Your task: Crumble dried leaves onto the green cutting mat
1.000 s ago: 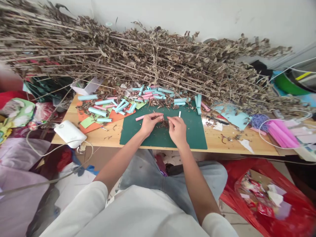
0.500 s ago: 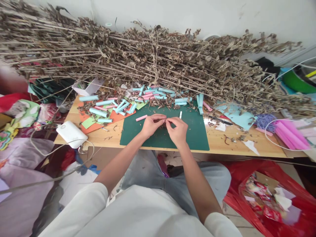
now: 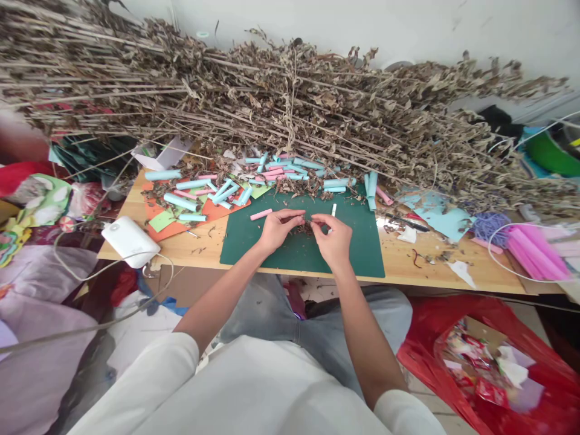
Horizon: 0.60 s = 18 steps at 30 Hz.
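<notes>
"How did the hands stand?"

"Narrow, both of them, low over the green mat! My left hand and right hand faced each other, fingertips near but apart. A scrap in either pinch? Too small, I couldn't tell. The dried leaf crumbs lay on the mat, right between them."

"And the danger?"

"Scatter, I reckoned! One brisk wrist could have swept crumbs off the near side, for the mat ran right up to the near rim of the counter. And the pink tube, loose just left of my left hand: a knuckle might have rolled it."

"Any room?"

"Near-left and near-right mat corners, mostly bare green! Far side, no: paper tubes crowded that edge, dried stalks heaped beyond, and a white tube just past my right hand."
</notes>
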Each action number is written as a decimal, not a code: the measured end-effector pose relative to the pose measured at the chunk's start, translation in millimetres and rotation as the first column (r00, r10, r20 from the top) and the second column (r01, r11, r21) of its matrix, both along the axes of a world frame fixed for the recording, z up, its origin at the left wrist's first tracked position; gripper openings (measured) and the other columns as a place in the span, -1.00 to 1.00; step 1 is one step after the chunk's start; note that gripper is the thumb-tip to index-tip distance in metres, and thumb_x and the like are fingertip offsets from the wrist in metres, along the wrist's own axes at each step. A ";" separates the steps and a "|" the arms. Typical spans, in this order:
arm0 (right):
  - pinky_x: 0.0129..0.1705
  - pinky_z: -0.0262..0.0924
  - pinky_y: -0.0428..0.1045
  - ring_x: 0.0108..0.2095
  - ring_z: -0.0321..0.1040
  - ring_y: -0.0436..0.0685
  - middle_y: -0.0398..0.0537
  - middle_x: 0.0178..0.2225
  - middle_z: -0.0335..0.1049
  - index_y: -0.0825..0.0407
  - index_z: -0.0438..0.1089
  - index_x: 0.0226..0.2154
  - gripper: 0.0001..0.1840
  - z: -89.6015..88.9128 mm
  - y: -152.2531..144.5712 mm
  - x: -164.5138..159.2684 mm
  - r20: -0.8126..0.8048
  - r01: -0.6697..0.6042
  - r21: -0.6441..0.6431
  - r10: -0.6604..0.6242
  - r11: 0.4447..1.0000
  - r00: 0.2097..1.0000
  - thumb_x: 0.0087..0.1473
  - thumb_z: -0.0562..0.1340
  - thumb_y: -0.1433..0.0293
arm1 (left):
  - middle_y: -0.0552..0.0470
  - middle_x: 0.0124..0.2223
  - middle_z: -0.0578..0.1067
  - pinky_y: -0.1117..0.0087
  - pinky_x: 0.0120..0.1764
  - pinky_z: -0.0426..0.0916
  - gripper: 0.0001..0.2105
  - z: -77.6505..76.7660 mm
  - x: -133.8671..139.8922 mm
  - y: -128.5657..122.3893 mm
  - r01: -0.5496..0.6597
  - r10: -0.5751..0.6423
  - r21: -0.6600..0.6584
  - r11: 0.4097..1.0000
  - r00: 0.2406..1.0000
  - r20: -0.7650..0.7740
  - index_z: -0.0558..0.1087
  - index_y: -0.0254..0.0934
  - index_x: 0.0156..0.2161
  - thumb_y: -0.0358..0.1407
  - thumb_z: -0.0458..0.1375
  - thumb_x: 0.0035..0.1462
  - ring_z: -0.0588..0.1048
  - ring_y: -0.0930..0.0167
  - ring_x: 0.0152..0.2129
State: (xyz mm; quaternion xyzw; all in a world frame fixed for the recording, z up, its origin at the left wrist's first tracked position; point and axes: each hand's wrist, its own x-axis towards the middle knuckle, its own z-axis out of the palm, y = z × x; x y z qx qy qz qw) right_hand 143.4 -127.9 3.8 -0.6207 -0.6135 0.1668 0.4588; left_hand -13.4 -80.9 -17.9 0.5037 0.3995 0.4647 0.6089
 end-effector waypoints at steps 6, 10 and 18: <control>-0.16 0.35 0.04 -0.32 0.46 0.11 -0.05 -0.28 0.56 -0.03 0.55 -0.22 -0.79 3.1 -0.7 -0.5 0.006 -0.060 0.020 0.060 0.998 0.998 0.11 0.22 0.37 | 0.06 -0.42 0.55 0.36 -0.27 0.47 -0.69 0.3 6.1 0.6 0.002 0.010 -0.085 0.996 0.990 0.143 0.51 -0.33 -0.32 -0.18 0.41 -0.14 0.54 0.45 -0.47; -0.14 0.36 0.04 -0.26 0.48 0.10 -0.05 -0.24 0.56 -0.06 0.54 -0.15 -0.76 5.4 1.0 -4.2 -0.043 -0.134 0.057 0.137 0.989 0.990 0.15 0.22 0.33 | 0.05 -0.42 0.55 0.38 -0.27 0.47 -0.67 3.5 3.9 0.8 0.045 -0.033 -0.072 0.996 0.988 0.153 0.50 -0.34 -0.32 -0.16 0.41 -0.13 0.53 0.47 -0.48; -0.20 0.32 0.00 -0.31 0.45 0.09 -0.06 -0.34 0.53 -0.03 0.52 -0.34 -0.81 4.7 9.4 -7.4 -0.001 -0.146 0.100 0.147 0.984 0.989 0.19 0.19 0.31 | 0.00 -0.35 0.59 0.37 -0.23 0.46 -0.66 3.2 -5.0 2.7 0.113 -0.099 -0.077 0.991 0.982 0.160 0.55 -0.34 -0.24 -0.18 0.41 -0.12 0.55 0.44 -0.43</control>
